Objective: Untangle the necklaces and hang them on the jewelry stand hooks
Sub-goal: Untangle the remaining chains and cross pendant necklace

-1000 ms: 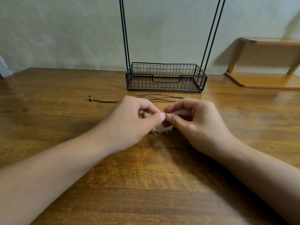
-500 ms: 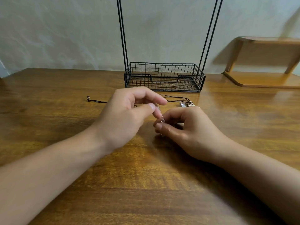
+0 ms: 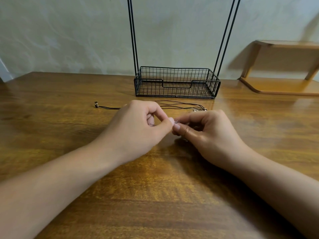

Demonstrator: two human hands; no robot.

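**Two hands pinch a fine chain over a wooden surface**

A brown wooden surface (image 3: 155, 195) fills the view below a pale wall (image 3: 69, 31). At 12 o'clock on it stands the stand (image 3: 177, 81), a black wire basket with thin rods running up out of view; its hooks are out of sight. A wooden shelf (image 3: 283, 83) sits at 2 o'clock. Near centre the left hand (image 3: 136, 128) and right hand (image 3: 212, 135) meet, fingers curled, each thumb and forefinger pinching a thin silver chain (image 3: 176, 122) between them just above the wood; a short run of it shows inside the left palm. A black cord (image 3: 179, 105) lies loose on the surface between hands and stand, toward 12 o'clock, one metal end at 10 o'clock, more fittings beside the right knuckles.
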